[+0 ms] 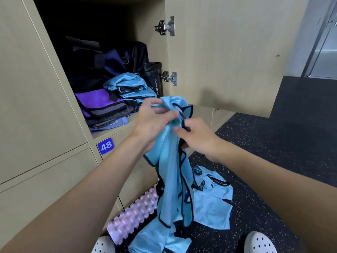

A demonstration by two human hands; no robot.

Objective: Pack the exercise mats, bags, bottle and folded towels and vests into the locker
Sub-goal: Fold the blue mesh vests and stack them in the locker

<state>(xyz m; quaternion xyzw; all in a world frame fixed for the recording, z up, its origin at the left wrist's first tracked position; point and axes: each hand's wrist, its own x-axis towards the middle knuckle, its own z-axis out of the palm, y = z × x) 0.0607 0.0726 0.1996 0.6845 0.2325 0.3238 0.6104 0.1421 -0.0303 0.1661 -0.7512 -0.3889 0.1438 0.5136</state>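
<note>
A light blue vest [171, 179] with dark trim hangs in front of the open locker [113, 132]. My left hand [153, 121] grips its top edge and my right hand [195, 136] pinches the trim just beside it. Inside the locker lie folded blue vests [129, 86], a stack of purple and grey towels [102, 106], a purple and black bag [109, 61] at the back and a black sport bottle [155, 79] upright at the right. More blue vests [213, 198] lie on the floor below.
The locker door [228, 52] stands open to the right. A pink ridged foam roller [133, 214] lies on the dark speckled floor against the lower lockers. My white shoes [259, 243] show at the bottom edge. Locker number 48 [105, 146] is below.
</note>
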